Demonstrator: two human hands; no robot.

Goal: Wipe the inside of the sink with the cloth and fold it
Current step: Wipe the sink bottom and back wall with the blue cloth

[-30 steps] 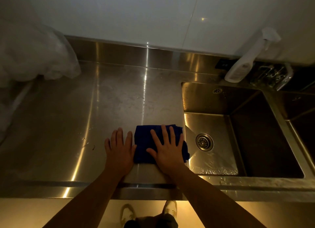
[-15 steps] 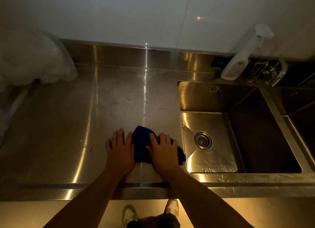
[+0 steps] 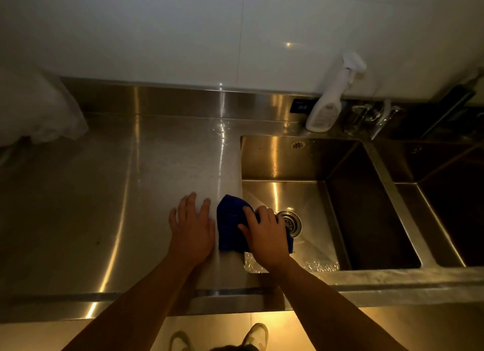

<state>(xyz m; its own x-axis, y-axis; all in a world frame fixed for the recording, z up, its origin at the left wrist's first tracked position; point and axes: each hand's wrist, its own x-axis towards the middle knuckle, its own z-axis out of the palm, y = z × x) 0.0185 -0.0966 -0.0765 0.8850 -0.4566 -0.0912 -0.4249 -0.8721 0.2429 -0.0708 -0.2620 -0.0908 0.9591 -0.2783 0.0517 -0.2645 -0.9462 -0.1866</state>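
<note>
Head: right hand [image 3: 265, 236] grips cloth [image 3: 230, 226], seemingly overhanging sink [image 3: 277, 159]

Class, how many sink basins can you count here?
2. The first basin, with the drain, is by the cloth; the second basin sits far right, cut off by the edge.

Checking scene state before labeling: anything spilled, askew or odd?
Minor only. Water droplets sit in the sink, along its near edge. The spray bottle behind the sink looks tilted toward the wall, though the wide lens may exaggerate. The blue cloth is bunched over the sink's left rim under the right hand. No visible damage.
</note>
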